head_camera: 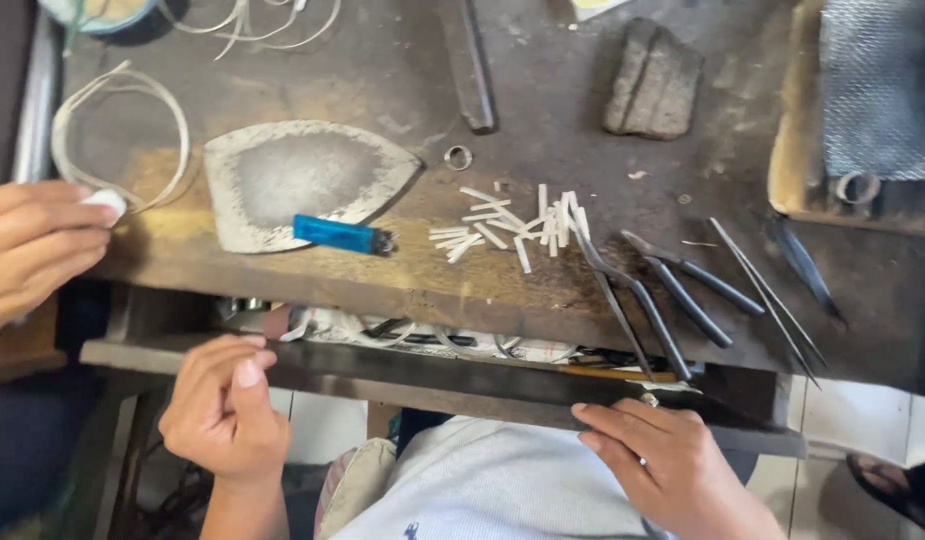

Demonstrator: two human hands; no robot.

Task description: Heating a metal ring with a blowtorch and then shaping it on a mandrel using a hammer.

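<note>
Left hand (223, 410) loosely curled, holding nothing visible, at drawer ledge (403, 365). Right hand (658, 460) flat on ledge, grip slack. Drawer contents mostly hidden. Another person's hand (33, 245) cut off at the left.

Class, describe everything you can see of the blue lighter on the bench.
The lighter is a slim translucent blue plastic body with a dark metal head at its right end. It lies flat, nearly level with the bench's front edge, tilted slightly down to the right. Its left part rests on the lower edge of the grey fan-shaped plate; the head sits on the worn wooden bench. No hand touches it.
</note>
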